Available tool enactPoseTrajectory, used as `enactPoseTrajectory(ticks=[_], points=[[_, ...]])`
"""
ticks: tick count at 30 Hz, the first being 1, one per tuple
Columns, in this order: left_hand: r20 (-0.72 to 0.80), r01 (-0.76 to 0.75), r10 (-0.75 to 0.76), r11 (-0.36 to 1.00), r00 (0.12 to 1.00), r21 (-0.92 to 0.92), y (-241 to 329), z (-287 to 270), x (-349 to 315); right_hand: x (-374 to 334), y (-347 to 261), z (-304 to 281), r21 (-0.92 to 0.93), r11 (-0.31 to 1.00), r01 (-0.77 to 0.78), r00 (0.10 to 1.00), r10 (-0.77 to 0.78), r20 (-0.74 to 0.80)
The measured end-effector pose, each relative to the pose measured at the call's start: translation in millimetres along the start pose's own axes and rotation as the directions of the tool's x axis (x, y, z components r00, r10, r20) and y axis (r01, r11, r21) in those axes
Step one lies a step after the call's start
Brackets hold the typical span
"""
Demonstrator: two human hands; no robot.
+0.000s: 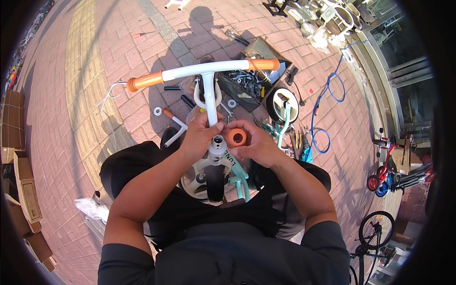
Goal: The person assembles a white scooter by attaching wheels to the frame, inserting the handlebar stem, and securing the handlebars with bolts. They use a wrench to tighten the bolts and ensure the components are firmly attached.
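My left hand (pixel 197 137) is closed around the lower stem of a white handlebar (pixel 209 90), which has an orange grip (pixel 146 81) on its left end and another grip (pixel 262 64) on its right. Between the fingers of my right hand (pixel 256 145) is an orange ring-shaped collar (pixel 231 137), its hole facing up. Just below both hands, the open top of a white head tube (pixel 217 151) stands apart from the stem. Under it are a black-tyred wheel (pixel 215 183) and a turquoise frame (pixel 241 172), between my knees.
Beyond my hands, a metal toolbox (pixel 241 99) holds loose hardware. Right of it lies a white-rimmed wheel (pixel 270 105) with a turquoise part. Pliers (pixel 297 142) and a blue hose (pixel 313 116) lie farther right. A white T-shaped tube (pixel 176 137) lies left; cardboard boxes (pixel 26 187) line the left edge.
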State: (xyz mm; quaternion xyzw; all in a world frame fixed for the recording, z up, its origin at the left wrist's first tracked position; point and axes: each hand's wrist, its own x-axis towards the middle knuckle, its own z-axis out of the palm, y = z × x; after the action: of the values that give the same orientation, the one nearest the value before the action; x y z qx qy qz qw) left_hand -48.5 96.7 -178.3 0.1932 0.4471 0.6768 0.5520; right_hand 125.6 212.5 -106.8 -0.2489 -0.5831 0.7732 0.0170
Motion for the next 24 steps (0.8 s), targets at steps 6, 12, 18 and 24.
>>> enactPoseTrajectory(ticks=[6,12,18,24], points=[[-0.001,0.047,-0.047,0.998,0.999,-0.03,3,2,-2,0,-5,-1,0.085,0.993,-0.08,0.997,0.08,-0.004],[-0.016,0.157,-0.159,0.983,0.987,-0.098,10,1,-1,0,-2,0,0.141,0.989,-0.035,0.998,0.042,-0.045],[-0.033,0.157,-0.162,0.981,0.986,-0.111,8,-2,0,0,0,-4,0.146,0.988,-0.044,0.999,0.047,-0.011],[-0.008,0.126,-0.129,0.981,0.992,-0.144,3,-3,0,2,5,7,0.108,0.987,0.117,0.993,-0.116,-0.02]])
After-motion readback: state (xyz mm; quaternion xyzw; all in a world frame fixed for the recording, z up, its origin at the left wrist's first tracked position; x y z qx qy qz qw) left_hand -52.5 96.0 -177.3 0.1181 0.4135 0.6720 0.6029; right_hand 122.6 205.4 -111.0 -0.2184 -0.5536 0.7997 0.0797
